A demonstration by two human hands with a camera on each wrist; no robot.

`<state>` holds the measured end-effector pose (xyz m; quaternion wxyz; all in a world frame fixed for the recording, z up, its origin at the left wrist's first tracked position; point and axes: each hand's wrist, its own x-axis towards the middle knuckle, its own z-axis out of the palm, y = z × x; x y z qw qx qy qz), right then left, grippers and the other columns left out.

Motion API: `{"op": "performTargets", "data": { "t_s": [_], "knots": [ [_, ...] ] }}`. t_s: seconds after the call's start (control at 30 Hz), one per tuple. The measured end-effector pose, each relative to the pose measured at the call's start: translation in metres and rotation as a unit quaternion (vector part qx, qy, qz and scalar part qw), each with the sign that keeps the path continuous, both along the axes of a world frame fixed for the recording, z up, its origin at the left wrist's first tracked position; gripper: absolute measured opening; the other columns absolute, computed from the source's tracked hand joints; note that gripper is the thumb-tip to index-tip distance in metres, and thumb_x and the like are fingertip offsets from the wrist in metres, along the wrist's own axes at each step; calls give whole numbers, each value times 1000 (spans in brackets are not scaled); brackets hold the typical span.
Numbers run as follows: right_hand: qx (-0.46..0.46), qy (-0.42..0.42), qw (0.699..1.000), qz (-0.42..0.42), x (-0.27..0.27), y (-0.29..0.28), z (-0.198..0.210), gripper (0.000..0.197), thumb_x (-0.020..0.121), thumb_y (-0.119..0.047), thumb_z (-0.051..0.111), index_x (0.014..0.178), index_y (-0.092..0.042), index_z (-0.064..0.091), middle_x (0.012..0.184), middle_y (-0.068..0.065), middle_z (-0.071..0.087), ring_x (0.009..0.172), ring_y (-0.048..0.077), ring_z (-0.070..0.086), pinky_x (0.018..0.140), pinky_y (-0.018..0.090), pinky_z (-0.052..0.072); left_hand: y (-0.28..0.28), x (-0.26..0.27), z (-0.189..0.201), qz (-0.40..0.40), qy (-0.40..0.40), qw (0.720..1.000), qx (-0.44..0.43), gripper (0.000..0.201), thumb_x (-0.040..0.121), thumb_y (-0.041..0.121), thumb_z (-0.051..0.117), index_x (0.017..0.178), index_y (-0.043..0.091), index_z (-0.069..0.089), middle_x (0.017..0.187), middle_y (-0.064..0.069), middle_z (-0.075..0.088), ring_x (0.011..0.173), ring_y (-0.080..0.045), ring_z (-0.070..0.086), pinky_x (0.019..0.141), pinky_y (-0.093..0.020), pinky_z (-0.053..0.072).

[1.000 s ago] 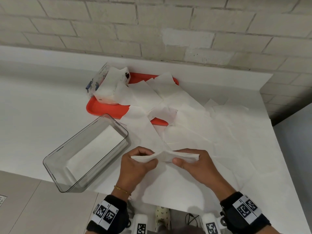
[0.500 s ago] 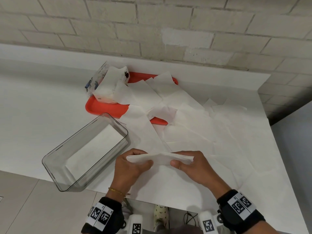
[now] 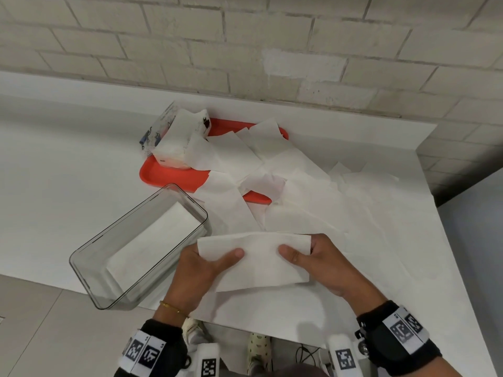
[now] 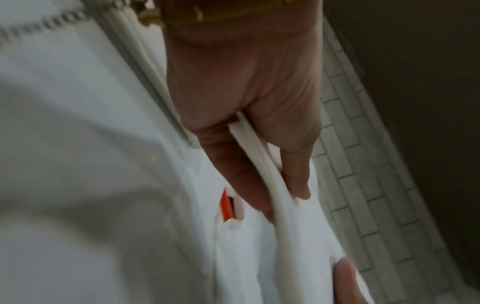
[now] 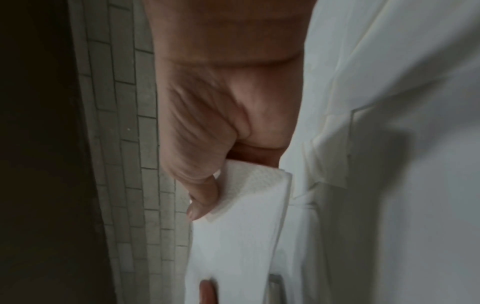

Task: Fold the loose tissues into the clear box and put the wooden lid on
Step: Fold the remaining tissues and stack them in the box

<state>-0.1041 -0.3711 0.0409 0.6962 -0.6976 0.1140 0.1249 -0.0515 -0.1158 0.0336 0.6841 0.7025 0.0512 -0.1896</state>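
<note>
So both hands are on one folded tissue (image 3: 254, 261), held up flat just above the near edge of the white counter (image 3: 68, 164). The left hand (image 3: 201, 276) has its thumb pressed on top of the tissue's left end with the other fingers tucked underneath, a proper pinch, and the left wrist view backs that up: the paper edge runs between thumb and fingers (image 4: 241, 176). The right hand (image 3: 324, 263) does the same on the right end, thumb on top, fingers curled behind the paper. In the right wrist view you can see the layered edge of the folded tissue (image 5: 249, 216) clamped by the thumb. The clear box (image 3: 89, 257) sits just left of the hands, angled on the counter with one corner poking over the front edge, and there's already a flat white tissue stack (image 3: 152, 248) lying in the bottom of it. Behind the hands a bunch of loose tissues (image 3: 304, 202) is spread over the counter, some overlapping the red tray (image 3: 168, 176) near the back wall. On the tray's left end there's an opened tissue pack (image 3: 178, 141) with little cat drawings on it, sheets spilling out to the right. Brick wall (image 3: 245, 44) behind all that. Can't spot the wooden lid in any of the views.
</note>
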Motion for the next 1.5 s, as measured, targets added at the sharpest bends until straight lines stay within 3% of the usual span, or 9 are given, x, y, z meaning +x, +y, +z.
{"op": "performTargets", "data": {
  "t_s": [0.2, 0.33, 0.53, 0.67, 0.83, 0.97, 1.1, 1.27, 1.5],
  "knots": [
    [65, 6, 998, 8, 5, -4, 29, 36, 87, -28, 73, 118, -9, 76, 117, 10, 78, 112, 26, 74, 101, 42, 57, 8, 5, 26, -51, 5, 998, -22, 18, 85, 10, 81, 99, -2, 79, 87, -23, 79, 61, -35, 72, 39, -32, 52],
    [70, -11, 997, 31, 8, -11, 38, 31, 95, -20, 68, 123, -6, 74, 122, 12, 76, 117, 28, 72, 102, 40, 57, 14, 7, 33, -47, 15, 998, -33, 20, 83, 13, 80, 96, -1, 81, 90, -27, 77, 62, -37, 72, 41, -34, 53],
    [37, -5, 995, 88, 15, -19, 54, 26, 100, -17, 66, 121, -4, 74, 118, 10, 78, 113, 26, 74, 99, 37, 57, 23, 13, 40, -115, 52, 990, -57, 40, 71, 19, 95, 106, 5, 81, 110, -25, 78, 100, -43, 76, 82, -45, 65],
    [14, -5, 995, 99, 20, -16, 62, 25, 98, -13, 70, 121, -5, 74, 116, 10, 78, 111, 28, 75, 98, 39, 59, 16, 11, 45, -115, 56, 990, -55, 24, 81, 7, 82, 104, 2, 82, 105, -27, 78, 94, -44, 77, 80, -45, 63],
    [-8, -70, 997, -17, 20, -11, 69, 49, 84, -2, 84, 125, -22, 64, 114, 2, 78, 77, 18, 77, 77, 36, 61, 16, 9, 54, -66, 65, 993, -71, 15, 82, 4, 75, 95, -2, 81, 84, -26, 74, 63, -38, 71, 45, -37, 56],
    [-62, -129, 986, -87, 13, -9, 67, 37, 78, -8, 91, 97, -25, 64, 116, -5, 75, 71, 29, 73, 73, 45, 60, 17, 8, 56, -54, 61, 994, -75, 15, 82, 5, 74, 94, -2, 80, 84, -25, 74, 63, -36, 71, 45, -36, 56],
    [-117, -135, 981, -72, 12, -6, 64, 34, 79, -20, 91, 103, -38, 75, 111, -13, 71, 72, 19, 67, 75, 37, 57, 17, 7, 59, -50, 55, 995, -71, 12, 84, 3, 73, 93, -3, 80, 82, -23, 74, 61, -36, 71, 45, -37, 56],
    [-94, -144, 981, -91, 13, -4, 66, 39, 77, -21, 92, 108, -40, 78, 104, -13, 70, 72, 17, 65, 78, 31, 55, 20, 5, 61, -56, 28, 997, -47, 17, 81, 11, 78, 95, 3, 82, 88, -24, 76, 67, -41, 71, 55, -43, 59],
    [-76, -168, 977, -111, 13, 0, 74, 34, 75, -19, 91, 104, -35, 80, 101, -2, 74, 77, 22, 68, 77, 33, 59, 27, 3, 64, -59, -26, 998, -23, 23, 80, 16, 81, 102, 14, 85, 105, -16, 81, 99, -39, 77, 99, -52, 56]
  ]
}}
